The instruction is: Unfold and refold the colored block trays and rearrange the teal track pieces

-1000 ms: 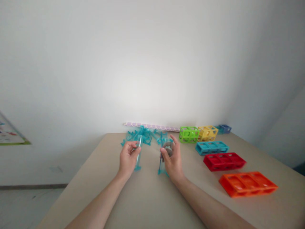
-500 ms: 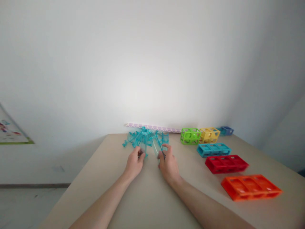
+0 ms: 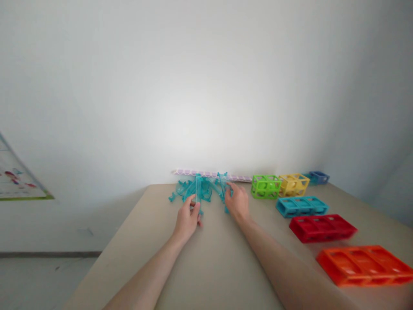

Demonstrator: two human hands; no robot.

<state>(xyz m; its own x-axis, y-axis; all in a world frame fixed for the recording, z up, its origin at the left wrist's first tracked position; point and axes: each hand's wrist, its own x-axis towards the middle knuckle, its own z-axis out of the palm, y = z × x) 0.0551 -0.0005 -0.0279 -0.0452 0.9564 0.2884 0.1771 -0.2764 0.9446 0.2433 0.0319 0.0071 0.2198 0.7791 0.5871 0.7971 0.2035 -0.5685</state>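
My left hand [image 3: 188, 217] is closed on a clear teal plastic piece [image 3: 198, 189], which it holds upright in front of the pile. Another clear teal plastic panel [image 3: 222, 184] with small clips at its corners stands in the fingers of my right hand [image 3: 238, 200], tilted a little. Behind and between the hands lies a heap of loose teal plastic pieces [image 3: 183, 188], their shapes overlapping. Both hands are near the middle of the table, a short way apart.
On the right of the table [image 3: 206, 275] stand open-sided blocks: green [image 3: 266, 187], yellow [image 3: 294, 185], teal [image 3: 302, 206], red [image 3: 322, 228] and orange [image 3: 364, 265]. A blue piece [image 3: 319, 178] is at the back corner. A patterned strip [image 3: 190, 172] lies along the wall.
My left hand has raised its teal piece upright. My right hand has moved slightly right and away from me, and its panel now stands more upright. The view has shifted left.
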